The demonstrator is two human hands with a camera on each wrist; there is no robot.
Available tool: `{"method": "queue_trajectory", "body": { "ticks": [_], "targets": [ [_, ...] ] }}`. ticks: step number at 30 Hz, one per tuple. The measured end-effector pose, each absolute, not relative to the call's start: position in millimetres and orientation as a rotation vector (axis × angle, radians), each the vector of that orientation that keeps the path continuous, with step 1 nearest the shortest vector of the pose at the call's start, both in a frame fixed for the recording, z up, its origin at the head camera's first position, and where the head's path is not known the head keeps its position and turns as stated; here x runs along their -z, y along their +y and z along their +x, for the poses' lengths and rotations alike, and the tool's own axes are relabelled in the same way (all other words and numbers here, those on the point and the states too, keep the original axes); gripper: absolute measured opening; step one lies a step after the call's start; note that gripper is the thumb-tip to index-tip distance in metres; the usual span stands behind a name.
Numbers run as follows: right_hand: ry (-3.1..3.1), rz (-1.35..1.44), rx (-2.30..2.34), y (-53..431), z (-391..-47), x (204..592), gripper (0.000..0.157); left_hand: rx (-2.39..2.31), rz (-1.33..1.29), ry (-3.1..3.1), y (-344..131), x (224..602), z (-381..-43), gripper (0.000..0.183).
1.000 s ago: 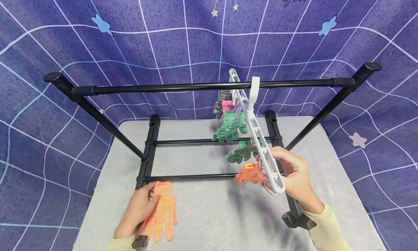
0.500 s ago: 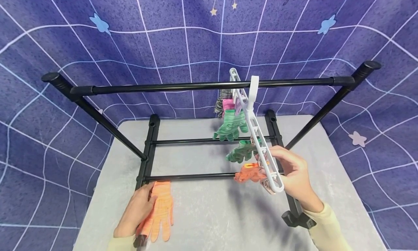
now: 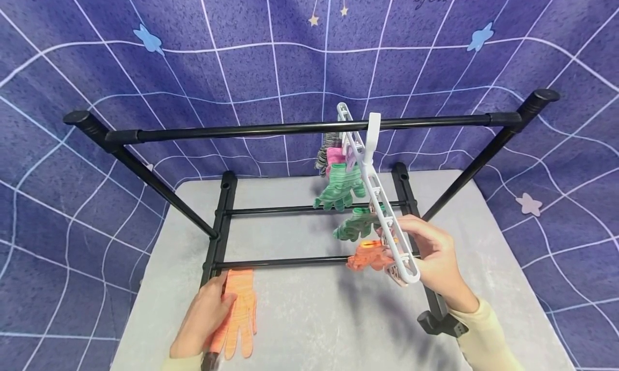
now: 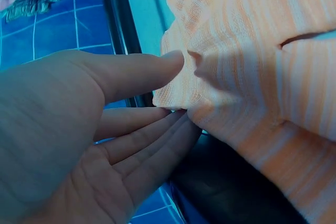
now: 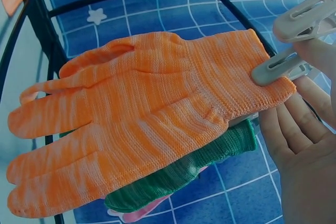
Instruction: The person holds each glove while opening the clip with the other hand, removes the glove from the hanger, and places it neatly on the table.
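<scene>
My left hand (image 3: 203, 312) pinches the cuff edge of an orange striped knit glove (image 3: 242, 306) by the rack's left foot. In the left wrist view, the thumb lies on top of the cuff and the fingers underneath. My right hand (image 3: 437, 253) is at the near end of a white clip hanger (image 3: 374, 191) hooked over the rack bar. Its thumb and fingers pinch a grey clothespin (image 5: 278, 69), which clamps the cuff of another orange glove (image 5: 142, 93). Further back on the hanger hang green gloves (image 3: 340, 186), a pink one (image 3: 335, 156) and a dark grey one (image 3: 331, 140).
A black rack stands on the pale grey tabletop (image 3: 300, 312), its top bar (image 3: 242, 130) running across the view. Two lower bars join its feet. A second clothespin (image 5: 304, 14) hangs close above my right thumb. Behind is a purple gridded cloth (image 3: 242, 70).
My left hand has shifted the orange glove on the tabletop slightly to the left. The right hand and the hanger have stayed in nearly the same place.
</scene>
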State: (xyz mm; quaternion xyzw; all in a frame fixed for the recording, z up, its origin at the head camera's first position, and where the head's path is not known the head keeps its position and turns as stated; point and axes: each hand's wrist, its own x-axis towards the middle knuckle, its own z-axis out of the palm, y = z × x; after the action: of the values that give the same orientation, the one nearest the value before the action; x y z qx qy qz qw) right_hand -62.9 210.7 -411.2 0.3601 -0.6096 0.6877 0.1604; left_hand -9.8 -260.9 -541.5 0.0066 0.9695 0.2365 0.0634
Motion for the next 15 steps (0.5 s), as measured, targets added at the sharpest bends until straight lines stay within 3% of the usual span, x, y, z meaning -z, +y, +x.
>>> {"method": "queue_trajectory", "body": {
  "ticks": [15],
  "targets": [
    [-1.72,1.042,-1.983,211.5,-62.6,410.5,0.059,-0.672,-0.001,2.918,-255.4,533.7,-7.1,0.067]
  ]
}}
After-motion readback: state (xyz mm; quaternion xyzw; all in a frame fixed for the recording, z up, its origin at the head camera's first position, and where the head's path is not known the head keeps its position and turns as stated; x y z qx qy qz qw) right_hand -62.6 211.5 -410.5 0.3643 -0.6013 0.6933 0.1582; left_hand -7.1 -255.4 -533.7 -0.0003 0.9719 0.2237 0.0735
